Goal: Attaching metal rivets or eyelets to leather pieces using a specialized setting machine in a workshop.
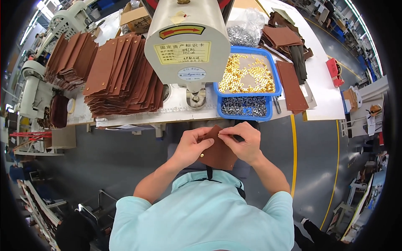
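My left hand (193, 146) grips a brown leather panel (220, 157) by its left side, thumb on top. The panel is held above my lap, just in front of the table edge. One gold snap cap (202, 155) shows near its lower left. My right hand (244, 141) is closed in a pinch at the panel's upper part, where a small gold snap piece (219, 133) shows between thumb and finger. Beyond my hands stands a pale press machine (186, 46), its metal die (196, 98) low over the table and apart from the panel.
Left of the press lie tall stacks of brown leather panels (121, 75) with gold snaps. At its right, a blue tray (278, 85) holds gold pieces, above a second blue tray (222, 113) of dark metal pieces. More leather (292, 85) lies at the right table edge.
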Demonstrator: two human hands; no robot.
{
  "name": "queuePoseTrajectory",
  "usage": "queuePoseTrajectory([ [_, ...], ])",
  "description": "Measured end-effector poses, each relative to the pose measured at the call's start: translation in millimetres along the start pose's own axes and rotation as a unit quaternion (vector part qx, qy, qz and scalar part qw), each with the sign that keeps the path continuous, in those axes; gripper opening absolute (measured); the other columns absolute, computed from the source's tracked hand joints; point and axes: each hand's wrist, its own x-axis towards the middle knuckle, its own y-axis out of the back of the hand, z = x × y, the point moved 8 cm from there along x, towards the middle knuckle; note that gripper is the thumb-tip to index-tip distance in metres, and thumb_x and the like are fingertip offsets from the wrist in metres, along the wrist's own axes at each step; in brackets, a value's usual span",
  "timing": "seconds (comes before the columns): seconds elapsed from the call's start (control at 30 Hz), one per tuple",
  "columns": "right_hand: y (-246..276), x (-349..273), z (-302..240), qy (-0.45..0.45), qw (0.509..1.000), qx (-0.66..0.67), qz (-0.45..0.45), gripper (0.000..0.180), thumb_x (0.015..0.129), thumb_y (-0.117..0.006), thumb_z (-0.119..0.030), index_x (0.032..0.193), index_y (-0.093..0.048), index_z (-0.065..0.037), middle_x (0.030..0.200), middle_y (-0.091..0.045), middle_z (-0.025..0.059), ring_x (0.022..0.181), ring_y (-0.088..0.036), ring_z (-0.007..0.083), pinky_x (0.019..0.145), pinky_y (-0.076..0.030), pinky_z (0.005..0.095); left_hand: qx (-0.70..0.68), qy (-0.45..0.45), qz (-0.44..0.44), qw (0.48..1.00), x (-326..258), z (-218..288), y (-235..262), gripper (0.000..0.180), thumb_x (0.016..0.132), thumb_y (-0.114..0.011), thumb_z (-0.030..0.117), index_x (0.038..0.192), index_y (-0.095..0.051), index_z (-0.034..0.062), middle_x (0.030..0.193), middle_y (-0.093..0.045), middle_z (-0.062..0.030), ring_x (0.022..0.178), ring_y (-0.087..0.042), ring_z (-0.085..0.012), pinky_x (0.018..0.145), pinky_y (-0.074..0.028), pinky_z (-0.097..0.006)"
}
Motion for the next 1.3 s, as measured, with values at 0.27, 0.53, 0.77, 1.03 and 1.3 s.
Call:
queuePoseTrajectory([
  [0.27,-8,-9,18,-0.091,0.992,0.072,-0.045,0.027,0.072,-0.084,-0.002,0.097,-0.075,-0.006,0.080,-0.074,0.0022,0.075,-0.065,0.0137,0.072,-0.050,0.0283,0.064,-0.002,0.004,0.998,-5,1,-2,0.035,0.094,-0.063,0.006,0.129,-0.064,-0.0013,0.110,-0.073,-0.0053,0.096,-0.066,-0.0099,0.085,-0.054,-0.027],
  [0.53,-15,-5,17,-0.108,0.981,0.030,-0.160,0.023,0.078,-0.081,-0.006,0.100,-0.074,-0.003,0.092,-0.073,0.0077,0.081,-0.067,0.0159,0.075,-0.053,0.0282,0.228,-0.077,0.017,0.970,-11,12,-3,0.028,0.093,-0.070,0.009,0.120,-0.070,0.0031,0.097,-0.076,-0.0066,0.086,-0.069,-0.0098,0.076,-0.055,-0.026],
  [0.77,24,9,121,-0.128,0.968,-0.206,-0.072,0.018,0.083,-0.074,-0.007,0.101,-0.076,-0.003,0.094,-0.070,0.0145,0.076,-0.069,0.0315,0.071,-0.055,0.0395,0.438,-0.358,0.043,0.824,-25,36,-22,0.020,0.076,-0.079,0.002,0.095,-0.073,0.0067,0.084,-0.073,-0.0085,0.073,-0.070,-0.0256,0.063,-0.057,-0.032],
  [1.03,9,12,148,-0.154,0.940,-0.273,-0.134,0.015,0.085,-0.073,-0.016,0.095,-0.077,-0.007,0.089,-0.067,0.0125,0.084,-0.068,0.0352,0.075,-0.055,0.0453,0.455,-0.494,0.043,0.740,-44,47,-29,0.024,0.065,-0.079,0.001,0.085,-0.068,0.0096,0.084,-0.067,-0.0032,0.069,-0.069,-0.0204,0.056,-0.055,-0.031],
  [1.3,25,12,123,-0.078,0.963,-0.257,-0.004,0.009,0.090,-0.069,-0.009,0.094,-0.072,-0.002,0.089,-0.070,0.0116,0.078,-0.070,0.0288,0.070,-0.055,0.0384,0.412,-0.509,0.006,0.756,-44,50,-34,0.021,0.067,-0.078,0.000,0.083,-0.067,0.0063,0.090,-0.072,-0.0057,0.077,-0.073,-0.0231,0.060,-0.059,-0.031],
])
